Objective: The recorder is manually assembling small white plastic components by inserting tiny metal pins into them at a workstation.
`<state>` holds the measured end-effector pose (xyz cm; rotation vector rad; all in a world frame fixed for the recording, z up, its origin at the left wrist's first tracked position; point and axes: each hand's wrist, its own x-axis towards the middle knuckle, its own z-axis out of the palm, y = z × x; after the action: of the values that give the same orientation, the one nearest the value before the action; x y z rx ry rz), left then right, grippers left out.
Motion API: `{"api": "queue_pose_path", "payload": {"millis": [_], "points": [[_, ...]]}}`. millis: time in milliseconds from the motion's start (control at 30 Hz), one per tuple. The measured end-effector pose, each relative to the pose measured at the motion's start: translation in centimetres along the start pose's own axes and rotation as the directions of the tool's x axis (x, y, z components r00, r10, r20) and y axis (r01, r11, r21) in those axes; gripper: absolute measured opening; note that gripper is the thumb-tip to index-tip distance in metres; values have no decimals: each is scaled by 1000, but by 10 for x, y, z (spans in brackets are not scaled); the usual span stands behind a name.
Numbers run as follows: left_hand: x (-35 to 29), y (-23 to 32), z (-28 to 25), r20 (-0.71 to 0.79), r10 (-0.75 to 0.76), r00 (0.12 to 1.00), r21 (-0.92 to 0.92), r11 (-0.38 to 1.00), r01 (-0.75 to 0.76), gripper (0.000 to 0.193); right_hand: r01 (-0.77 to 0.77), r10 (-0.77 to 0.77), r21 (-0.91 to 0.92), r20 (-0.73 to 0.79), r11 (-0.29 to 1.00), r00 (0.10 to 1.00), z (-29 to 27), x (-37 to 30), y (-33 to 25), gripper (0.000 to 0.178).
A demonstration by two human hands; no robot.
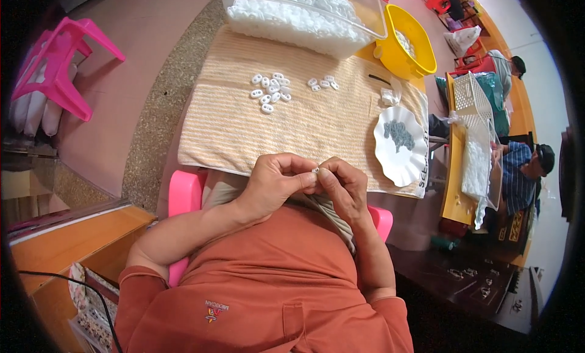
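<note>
My left hand [277, 179] and my right hand [344, 183] meet over my lap at the near edge of the towel [210, 130]. Between their thumbs and forefingers they pinch a small white plastic piece [315, 169], mostly covered by the fingertips. Beyond them on the towel lies a loose group of several white oval pieces with two holes each [267, 109]. A smaller group of similar white pieces [315, 88] sits to its right. Right of my hands stands a white scalloped plate [388, 165] holding a heap of tiny grey parts [399, 135], too fine to tell their kind.
A clear bin [341, 45] full of white pieces stands at the far edge, beside a yellow basket [420, 63]. A small clear bag [391, 97] lies above the plate. Pink stool [58, 91] at far left. Another person [521, 176] sits at a table on the right.
</note>
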<state>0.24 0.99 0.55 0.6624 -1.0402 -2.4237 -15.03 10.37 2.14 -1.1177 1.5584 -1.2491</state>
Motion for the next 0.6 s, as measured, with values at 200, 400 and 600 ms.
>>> {"api": "queue_pose_path", "payload": {"millis": [200,400,600], "points": [[-1,1,1,-1,17,1000,-5,1000,-17,16,-12,12,16,3,1000,1000,3,1,-3,16],[1,1,0,-20,20,1000,-71,997,-21,16,1,1,93,-25,996,1000,5,4,-4,15],[0,4,-1,-28,11,1000,-148,989,-15,16,-9,4,142,40,990,999,-5,10,-13,15]]}}
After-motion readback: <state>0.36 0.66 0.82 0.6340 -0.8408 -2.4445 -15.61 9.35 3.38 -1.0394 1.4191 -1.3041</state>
